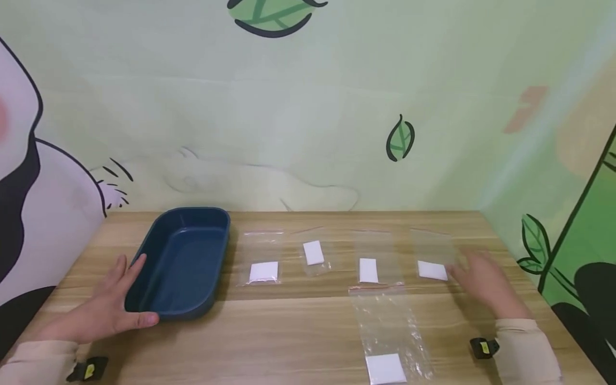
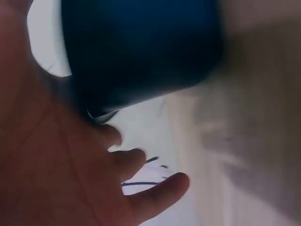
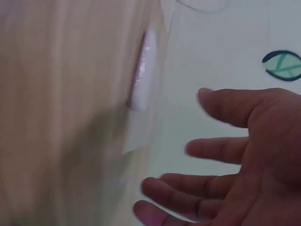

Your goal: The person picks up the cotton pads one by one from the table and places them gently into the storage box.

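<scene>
Five clear bags out to the right of your blue tub (image 1: 194, 262), all on the table (image 1: 260, 342)! The first bag (image 1: 262, 248) sits nearest it, then a second bag (image 1: 327, 256), a third bag (image 1: 374, 246) and a fourth bag (image 1: 430, 246), each farther along; the fifth bag (image 1: 385, 321) lies in front of that row, right up by the third. Each holds a white block. Your left hand (image 1: 108, 307) is spread at the tub's near left side, fingers straight, not clasping it. Your right hand (image 1: 486, 280), blurred, is at the bag farthest from the tub, fingers loose, grasping nothing; whether a fingertip touches, you can't tell. Careful: thin, flat film could slip under those fingers. Lean hard on the left and the tub might skid into the first bag. Drag the third and the fifth may snag, their edges being so close.
</scene>
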The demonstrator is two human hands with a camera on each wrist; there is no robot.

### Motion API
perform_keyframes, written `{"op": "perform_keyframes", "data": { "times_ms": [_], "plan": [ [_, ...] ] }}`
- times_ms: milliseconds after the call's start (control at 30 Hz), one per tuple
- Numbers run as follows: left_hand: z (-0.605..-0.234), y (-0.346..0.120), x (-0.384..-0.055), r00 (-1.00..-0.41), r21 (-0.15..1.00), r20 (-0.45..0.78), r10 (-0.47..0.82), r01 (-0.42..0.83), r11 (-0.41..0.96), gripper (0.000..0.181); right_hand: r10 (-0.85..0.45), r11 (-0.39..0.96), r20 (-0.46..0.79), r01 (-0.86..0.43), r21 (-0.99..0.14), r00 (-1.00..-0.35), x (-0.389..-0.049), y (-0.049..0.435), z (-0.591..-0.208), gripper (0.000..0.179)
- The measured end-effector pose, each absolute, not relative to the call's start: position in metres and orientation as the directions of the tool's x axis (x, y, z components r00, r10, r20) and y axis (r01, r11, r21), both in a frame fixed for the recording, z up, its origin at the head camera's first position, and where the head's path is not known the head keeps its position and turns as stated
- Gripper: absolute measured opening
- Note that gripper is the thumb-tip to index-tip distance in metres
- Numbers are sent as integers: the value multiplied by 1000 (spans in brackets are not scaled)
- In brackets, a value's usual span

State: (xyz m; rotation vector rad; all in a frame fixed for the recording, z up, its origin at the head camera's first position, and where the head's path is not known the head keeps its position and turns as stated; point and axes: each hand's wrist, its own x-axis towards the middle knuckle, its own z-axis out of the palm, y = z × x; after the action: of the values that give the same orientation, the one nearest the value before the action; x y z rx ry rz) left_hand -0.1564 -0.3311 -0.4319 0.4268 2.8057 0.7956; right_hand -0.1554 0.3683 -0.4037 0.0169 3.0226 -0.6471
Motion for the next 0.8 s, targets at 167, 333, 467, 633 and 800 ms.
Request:
{"op": "perform_keyframes", "data": {
  "times_ms": [167,333,467,633,800],
  "plan": [
    [-436,-329,-158,-949,528,-60,309,232,817,130,20,896,-126,74,-438,-992,-162,377,-413,66],
    [-437,-328,-161,-948,528,-21,318,259,809,132,32,874,-160,105,-475,-987,-168,376,-420,66],
    [-439,-331,-159,-947,566,-13,321,257,783,125,51,874,-193,138,-467,-980,-175,371,-422,67],
    [-440,-327,-159,-955,600,-6,297,234,765,117,106,881,-219,193,-431,-970,-181,369,-422,60],
    [-441,-324,-162,-956,590,-7,293,233,773,117,171,874,-228,254,-414,-958,-175,373,-420,32]
  ]
}}
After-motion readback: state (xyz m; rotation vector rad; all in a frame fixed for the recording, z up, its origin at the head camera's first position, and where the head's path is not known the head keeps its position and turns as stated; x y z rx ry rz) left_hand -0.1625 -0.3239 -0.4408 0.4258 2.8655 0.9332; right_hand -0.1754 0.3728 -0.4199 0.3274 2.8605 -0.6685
